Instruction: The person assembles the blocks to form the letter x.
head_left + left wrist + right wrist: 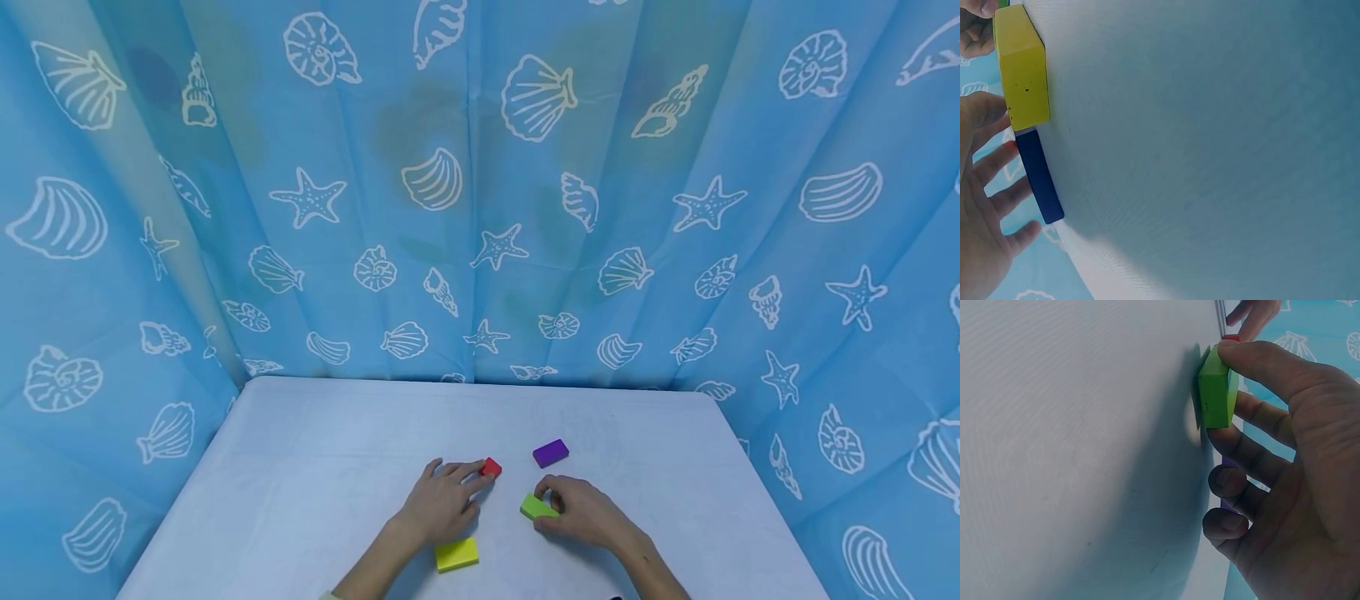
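Note:
My left hand (442, 504) reaches over the white table with its fingers extended, fingertips right at a small red block (492, 467). A yellow block (457, 555) lies just below that hand's wrist in the head view. In the left wrist view a dark blue block (1039, 177) sits beside the yellow one, in front of the spread fingers; the head view does not show it. My right hand (585, 510) pinches a bright green block (1215, 394) between thumb and fingers, close over the table. Beyond this hand lies a purple block (551, 452).
The white-covered table (337, 433) runs back to a blue curtain (480, 208) printed with shells and starfish. The same curtain hangs along the left and right sides. The purple block stands between the right hand and the table's far edge.

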